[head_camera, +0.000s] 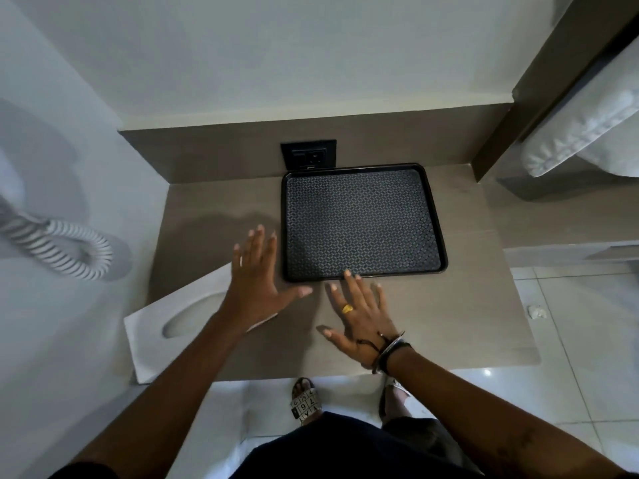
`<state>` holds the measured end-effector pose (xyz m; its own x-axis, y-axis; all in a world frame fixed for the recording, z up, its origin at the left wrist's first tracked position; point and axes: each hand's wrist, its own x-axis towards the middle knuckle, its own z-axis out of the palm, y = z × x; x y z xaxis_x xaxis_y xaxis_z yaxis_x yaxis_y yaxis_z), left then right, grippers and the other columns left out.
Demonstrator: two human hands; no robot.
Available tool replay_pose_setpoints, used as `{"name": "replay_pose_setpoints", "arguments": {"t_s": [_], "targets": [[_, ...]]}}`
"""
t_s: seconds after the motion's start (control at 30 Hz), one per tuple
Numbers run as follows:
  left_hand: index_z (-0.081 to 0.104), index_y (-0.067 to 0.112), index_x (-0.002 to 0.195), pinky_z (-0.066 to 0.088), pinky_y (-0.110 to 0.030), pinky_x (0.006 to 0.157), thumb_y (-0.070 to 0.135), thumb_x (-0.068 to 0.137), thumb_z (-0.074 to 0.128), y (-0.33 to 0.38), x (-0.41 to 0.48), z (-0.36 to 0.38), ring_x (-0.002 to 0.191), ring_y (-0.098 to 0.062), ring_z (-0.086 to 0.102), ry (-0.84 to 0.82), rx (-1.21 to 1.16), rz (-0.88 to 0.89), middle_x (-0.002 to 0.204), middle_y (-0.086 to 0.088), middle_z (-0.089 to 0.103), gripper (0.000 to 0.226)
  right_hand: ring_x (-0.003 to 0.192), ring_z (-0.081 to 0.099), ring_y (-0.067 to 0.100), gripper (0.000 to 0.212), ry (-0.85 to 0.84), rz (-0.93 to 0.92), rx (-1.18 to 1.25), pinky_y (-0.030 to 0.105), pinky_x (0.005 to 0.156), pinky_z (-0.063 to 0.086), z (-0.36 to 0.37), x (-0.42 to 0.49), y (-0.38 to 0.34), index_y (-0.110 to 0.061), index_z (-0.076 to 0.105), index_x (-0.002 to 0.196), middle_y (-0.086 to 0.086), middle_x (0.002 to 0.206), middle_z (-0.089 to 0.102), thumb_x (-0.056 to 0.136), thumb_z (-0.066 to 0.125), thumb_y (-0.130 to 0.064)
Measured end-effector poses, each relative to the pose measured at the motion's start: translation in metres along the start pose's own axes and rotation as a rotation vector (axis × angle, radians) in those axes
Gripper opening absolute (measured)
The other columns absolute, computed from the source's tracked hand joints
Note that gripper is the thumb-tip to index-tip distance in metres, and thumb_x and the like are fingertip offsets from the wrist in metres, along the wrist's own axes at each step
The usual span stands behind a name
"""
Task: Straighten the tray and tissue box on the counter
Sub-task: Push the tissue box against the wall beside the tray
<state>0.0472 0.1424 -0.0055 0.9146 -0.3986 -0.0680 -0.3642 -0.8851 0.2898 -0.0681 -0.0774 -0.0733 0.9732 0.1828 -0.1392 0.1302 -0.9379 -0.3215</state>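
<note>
From the head camera, the black tray (363, 223) lies empty on the counter (466, 323), against the back wall. The white tissue box (179, 326) sits skewed at the left front corner. Left hand (257, 274) hovers spread above this box; right hand (359, 316) is spread too, fingertips touching the tray's front rim. Both things look light; the tray is stiff and should slide when pushed by its rim.

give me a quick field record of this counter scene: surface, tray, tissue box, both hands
surface: grey-brown wood-grain counter
tray: black rectangular patterned tray, empty, back edge near the dark wall socket
tissue box: white box with oval opening, front-left, skewed, overhanging the counter edge
left hand: open, above the tissue box
right hand: open, fingertips at tray's front rim
</note>
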Motion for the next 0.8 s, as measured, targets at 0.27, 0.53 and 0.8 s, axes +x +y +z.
{"name": "replay_pose_setpoints", "arguments": {"t_s": [0.27,0.53,0.8], "targets": [[-0.016,0.018,0.155,-0.012,-0.05,0.12,0.096,0.037,0.059,-0.123,-0.062,-0.016,0.15,-0.029,-0.024,-0.424,0.187,-0.095,0.163,-0.011,-0.026,0.161,0.149,-0.001,0.034,0.096,-0.171,-0.109,-0.138,0.061,0.116,-0.006,0.032,0.023,-0.055,-0.026,0.011,0.155,0.01,0.165,0.001,0.081,0.022,-0.085],[-0.008,0.029,0.153,0.013,-0.052,0.12,0.088,0.042,0.067,-0.144,-0.071,-0.011,0.147,-0.033,0.018,-0.327,0.121,-0.102,0.161,-0.007,0.012,0.147,0.148,0.009,0.039,0.105,-0.194,-0.101,-0.174,0.069,0.113,0.009,0.036,0.028,-0.069,-0.024,0.022,0.153,0.012,0.163,0.016,0.073,0.029,-0.091],[0.011,0.025,0.154,0.025,-0.054,0.115,0.073,0.046,0.079,-0.141,-0.06,-0.015,0.139,-0.033,0.032,-0.131,0.023,-0.23,0.153,-0.012,0.031,0.137,0.147,0.011,0.039,0.105,-0.186,-0.099,-0.206,0.07,0.113,0.011,0.036,0.028,-0.069,-0.024,0.022,0.154,0.012,0.162,0.018,0.073,0.029,-0.091]]}}
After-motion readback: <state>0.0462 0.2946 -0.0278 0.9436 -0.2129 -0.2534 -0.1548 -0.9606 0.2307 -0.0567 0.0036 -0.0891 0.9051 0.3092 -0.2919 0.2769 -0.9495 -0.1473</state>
